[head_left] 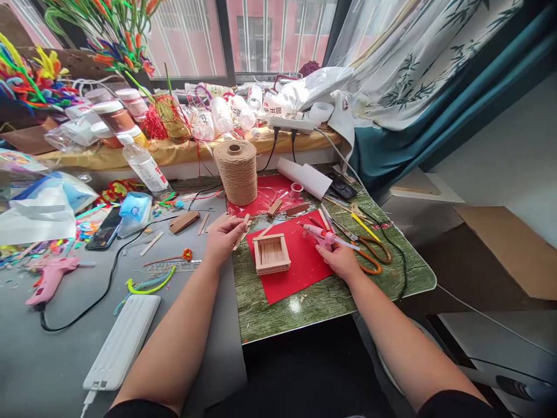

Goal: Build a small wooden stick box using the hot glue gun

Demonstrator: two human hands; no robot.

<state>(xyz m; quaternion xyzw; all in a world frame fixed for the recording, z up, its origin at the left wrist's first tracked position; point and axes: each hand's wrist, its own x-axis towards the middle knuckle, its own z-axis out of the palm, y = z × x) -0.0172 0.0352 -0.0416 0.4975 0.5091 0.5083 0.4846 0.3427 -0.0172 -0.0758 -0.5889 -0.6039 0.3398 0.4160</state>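
A small box of craft sticks [271,253] sits on a red sheet [300,268] on the green table top [322,302]. My left hand [223,237] rests just left of the box, fingers closed on a thin wooden stick [242,230]. My right hand [340,258] is to the right of the box and grips a pink glue gun [321,235], nozzle pointing left toward the box. Loose stick pieces [275,206] lie behind the box.
A big spool of jute twine [237,170] stands behind. Orange-handled scissors [369,251], a yellow pencil [364,226] and a black cable lie at right. A second pink glue gun [51,280], phone [104,229], white power bank [122,341] and clutter fill the grey table at left.
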